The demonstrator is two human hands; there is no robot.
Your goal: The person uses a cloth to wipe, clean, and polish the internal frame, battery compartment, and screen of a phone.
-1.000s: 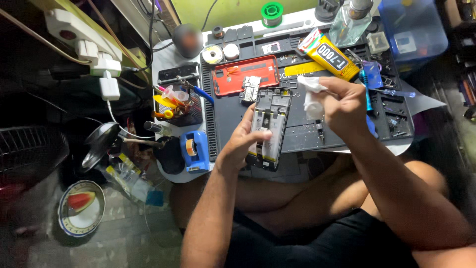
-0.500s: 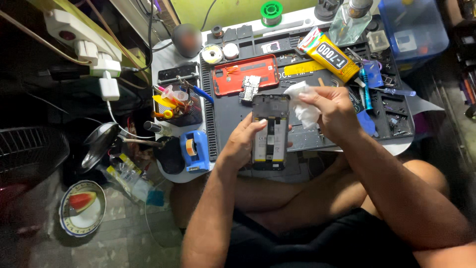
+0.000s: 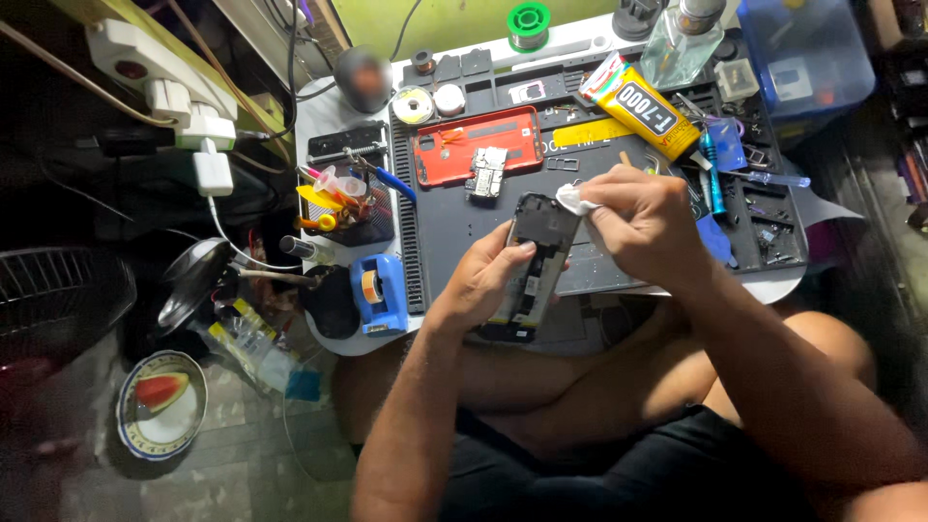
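While the left hand point(image 3: 483, 280) grips the opened black phone body point(image 3: 535, 266) from its left edge, fingers curled round it and thumb on top, the phone tilts above the dark grey work mat point(image 3: 440, 227). Right hand point(image 3: 643, 227) pinches a small white wipe point(image 3: 577, 200) shut between its fingertips, pressed on the phone's top corner. Beyond the fingers: loose circuit board point(image 3: 488, 172), red phone back cover point(image 3: 478, 145), yellow glue tube point(image 3: 638, 103).

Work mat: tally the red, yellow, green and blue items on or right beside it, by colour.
Red: 1, phone back cover
Yellow: 1, glue tube
Green: 1, solder spool
Blue: 2, tape dispenser, storage box
Total: 5
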